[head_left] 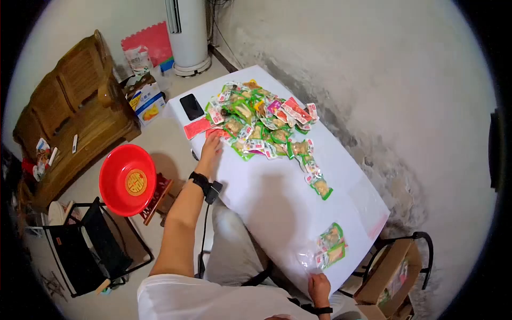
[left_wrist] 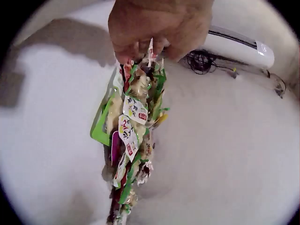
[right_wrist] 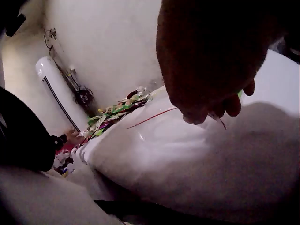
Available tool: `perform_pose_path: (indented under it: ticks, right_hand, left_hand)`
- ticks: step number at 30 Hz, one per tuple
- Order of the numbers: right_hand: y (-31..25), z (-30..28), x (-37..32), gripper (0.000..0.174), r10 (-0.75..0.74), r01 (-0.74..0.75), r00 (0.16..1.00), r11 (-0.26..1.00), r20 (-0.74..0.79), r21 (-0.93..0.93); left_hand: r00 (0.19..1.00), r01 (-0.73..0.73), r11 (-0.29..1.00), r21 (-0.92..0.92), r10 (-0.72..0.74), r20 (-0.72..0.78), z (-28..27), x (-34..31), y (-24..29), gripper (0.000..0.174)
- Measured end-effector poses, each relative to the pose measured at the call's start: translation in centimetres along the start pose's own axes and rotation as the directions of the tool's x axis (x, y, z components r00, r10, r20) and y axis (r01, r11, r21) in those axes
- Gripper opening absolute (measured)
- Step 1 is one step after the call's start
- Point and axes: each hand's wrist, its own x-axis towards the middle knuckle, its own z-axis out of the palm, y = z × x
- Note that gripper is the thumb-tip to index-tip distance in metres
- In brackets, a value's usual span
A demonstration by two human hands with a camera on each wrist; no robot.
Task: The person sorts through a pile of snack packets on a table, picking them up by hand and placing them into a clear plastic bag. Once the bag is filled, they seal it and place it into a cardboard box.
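Observation:
A large pile of sealed snack packets (head_left: 250,114), mostly clear with green edges, covers the far part of the white table (head_left: 266,208). My left hand (head_left: 212,149) is at the pile's left edge, its fingertips right at a red packet (head_left: 220,133). In the left wrist view the bent fingers hide what lies under them; I cannot tell whether they pinch a packet. At the table's near end my right hand (head_left: 319,289) pinches the edge of a clear plastic bag (head_left: 305,260), which shows a thin red line in the right wrist view. Two green-edged packets (head_left: 332,246) lie beside that bag.
A black phone (head_left: 191,107) and a flat red packet (head_left: 197,128) lie left of the pile. Several packets trail off toward me (head_left: 320,186). A red basin (head_left: 128,180) stands left of the table, an open cardboard box (head_left: 388,277) at right. The wall borders the far side.

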Motion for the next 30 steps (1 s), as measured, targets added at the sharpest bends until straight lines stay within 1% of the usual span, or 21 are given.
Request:
perform_pose_path:
  ticks: [1,2,3,5,9,12,14,15,17,19,20,21,22,23,25,27,28,29,30]
  right_hand:
    - [-0.3,-0.3,0.1,0.010,0.016,-0.015,1.000,1.000,0.024,-0.008]
    - [-0.4,-0.7,0.4,0.011,0.028,-0.027,0.998,0.999,0.049,-0.018]
    - [-0.4,-0.9,0.7,0.011,0.021,-0.020,0.998,0.999,0.056,-0.026]
    - [-0.4,-1.1,0.5,0.012,0.031,-0.025,0.995,0.998,0.096,-0.064]
    - [1.2,-0.7,-0.4,0.013,0.017,-0.005,0.995,0.993,0.101,-0.119]
    - [1.1,-1.4,-0.6,0.010,0.089,-0.084,0.992,0.995,0.090,-0.060]
    - [1.3,-1.4,-0.5,0.010,0.111,-0.105,0.991,0.991,0.078,-0.078]
    - [1.6,-1.4,-0.5,0.009,0.137,-0.131,0.988,0.988,0.077,-0.084]
    - [2.7,-1.2,-0.5,0.011,0.152,-0.142,0.984,0.983,0.087,-0.118]
    - [3.6,-1.0,-0.6,0.012,0.102,-0.092,0.989,0.992,0.104,-0.091]
    - [3.1,-1.2,-0.2,0.012,0.105,-0.097,0.990,0.991,0.099,-0.091]
    - [2.4,-1.5,0.1,0.013,0.185,-0.172,0.975,0.979,0.124,-0.105]
    - [1.9,-1.7,0.3,0.014,0.263,-0.247,0.953,0.962,0.149,-0.120]
    - [1.9,-1.8,0.4,0.014,0.267,-0.251,0.952,0.961,0.148,-0.119]
    - [1.7,-1.9,0.5,0.014,0.214,-0.200,0.967,0.974,0.139,-0.110]
    - [1.1,-2.1,0.8,0.013,0.233,-0.218,0.962,0.969,0.139,-0.113]
    - [1.0,-2.1,0.8,0.013,0.251,-0.235,0.958,0.965,0.139,-0.119]
    - [1.2,-2.0,0.8,0.013,0.250,-0.234,0.958,0.965,0.144,-0.116]
    - [1.5,-1.7,0.7,0.012,0.217,-0.203,0.967,0.973,0.136,-0.109]
  left_hand:
    - [1.000,0.026,0.986,-0.167,-0.026,0.004,-0.2,0.7,-1.0,0.046]
    - [0.999,0.050,0.942,-0.331,-0.050,0.007,-0.2,0.9,-1.2,0.046]
    - [0.999,0.051,0.939,-0.340,-0.054,0.000,-0.2,1.2,-1.3,0.046]
    - [0.999,0.004,0.899,-0.439,0.016,0.043,-0.4,1.4,-1.2,0.043]
    - [0.995,-0.003,0.871,-0.491,0.051,0.084,-0.5,2.6,0.2,0.041]
    - [0.989,-0.007,0.861,-0.509,0.080,0.122,-1.2,4.8,-1.0,0.044]
    - [0.976,-0.042,0.815,-0.577,0.156,0.150,-1.0,6.0,-1.9,0.043]
    - [0.974,-0.043,0.810,-0.585,0.165,0.157,-0.7,6.1,-1.9,0.043]
    - [0.990,-0.024,0.832,-0.555,0.097,0.104,-0.5,6.1,-2.0,0.043]
    - [0.985,-0.035,0.831,-0.556,0.122,0.120,-0.1,6.8,-2.0,0.043]
    - [0.995,-0.005,0.834,-0.551,0.061,0.082,0.2,7.2,-2.0,0.044]
    - [0.999,0.026,0.837,-0.547,-0.002,0.043,0.4,7.5,-1.9,0.044]
    - [0.999,0.029,0.838,-0.546,-0.003,0.049,0.5,7.9,-1.9,0.044]
    - [0.999,0.007,0.839,-0.544,0.022,0.048,0.6,8.4,-2.1,0.044]
    - [0.998,-0.014,0.842,-0.539,0.046,0.045,0.5,8.9,-2.7,0.044]
    - [0.996,-0.077,0.833,-0.548,0.093,0.002,0.9,8.1,-1.9,0.043]
    - [0.996,-0.078,0.835,-0.545,0.093,0.000,1.1,7.6,-1.5,0.043]
    - [0.992,-0.105,0.847,-0.520,0.123,0.000,1.5,6.6,-0.4,0.043]
    - [0.989,-0.131,0.859,-0.495,0.151,0.000,1.7,5.9,0.1,0.043]
